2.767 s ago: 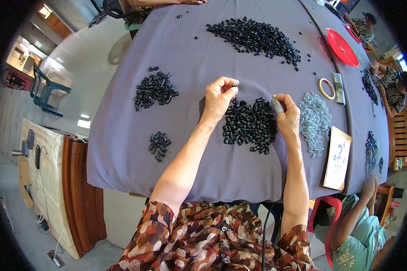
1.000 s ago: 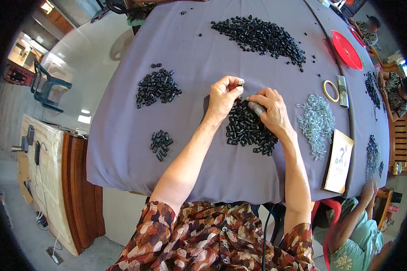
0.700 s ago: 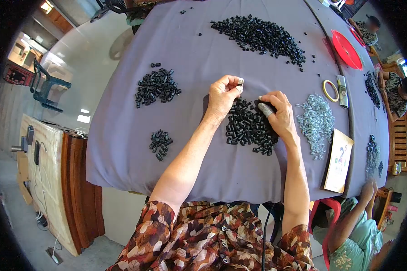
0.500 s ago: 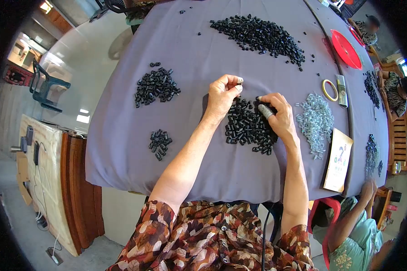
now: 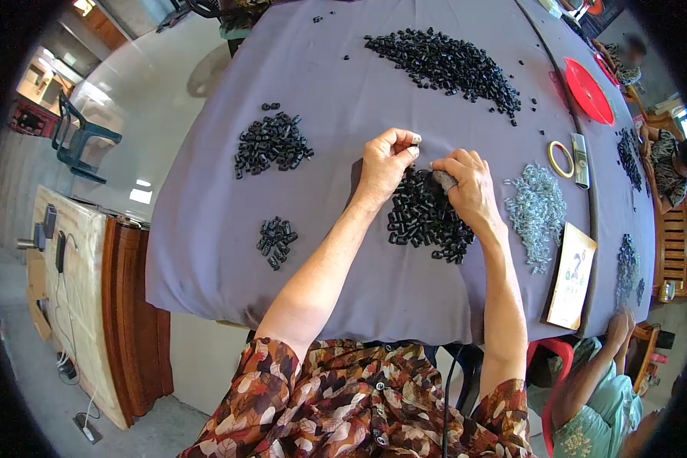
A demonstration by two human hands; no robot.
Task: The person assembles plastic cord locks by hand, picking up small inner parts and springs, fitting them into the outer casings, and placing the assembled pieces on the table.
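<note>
Left hand (image 5: 385, 168): fingers clamped on small dark piece (image 5: 416, 144). Black pile (image 5: 426, 221) at their 6 o'clock. Right hand (image 5: 472, 188) at pile's 1 o'clock, grip unclear.

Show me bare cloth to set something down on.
Free: cloth between the central black pile and patterned shirt; also between upper-left heap and far heap. Crowded: around the right hand, clear pieces and booklet.

Glossy black pieces (image 5: 427, 217) are lying below the right hand (image 5: 471, 187), whose finger wrap (image 5: 444, 181) is showing grey. Right of that hand, translucent bits (image 5: 537, 214) are glinting silver; farther, a plate (image 5: 588, 91) is showing red. A grey-purple tablecloth (image 5: 397, 298) is spreading beneath; below the hand, a shirt (image 5: 336, 404) is displaying brown-and-cream leaves.
</note>
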